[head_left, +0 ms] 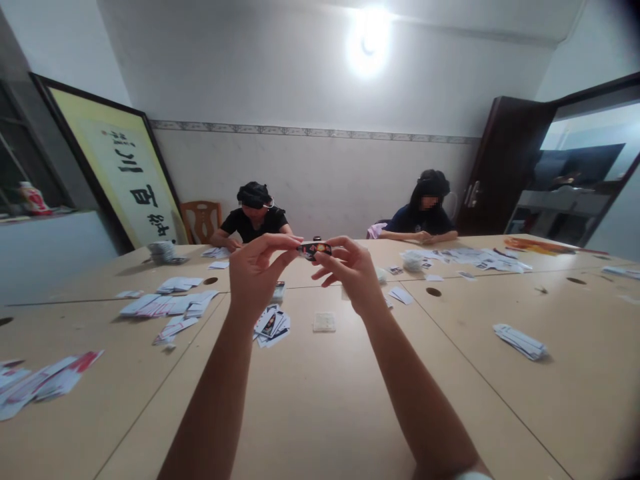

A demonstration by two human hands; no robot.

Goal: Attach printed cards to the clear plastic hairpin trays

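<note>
Both my hands are raised over the table, pinching a small dark card (315, 251) with a bright orange-and-white print between them. Fingers and thumb of my left hand (260, 270) close on its left end. At its right end, my right hand (350, 270) grips with thumb and fingers. Below my left hand lies a loose pile of cards (273, 327), some dark-printed and some white. A clear flat square piece, perhaps a small plastic sleeve or case (325, 322), rests on the table between my forearms. A small stack (279, 292) is partly hidden behind my left hand.
White folded papers (170, 305) lie to the left, more papers (43, 387) at the near left. A paper bundle (520, 342) sits at the right. Across the table (310, 413), two people (255, 217) work, one at the right (423, 210) near scattered sheets (480, 259).
</note>
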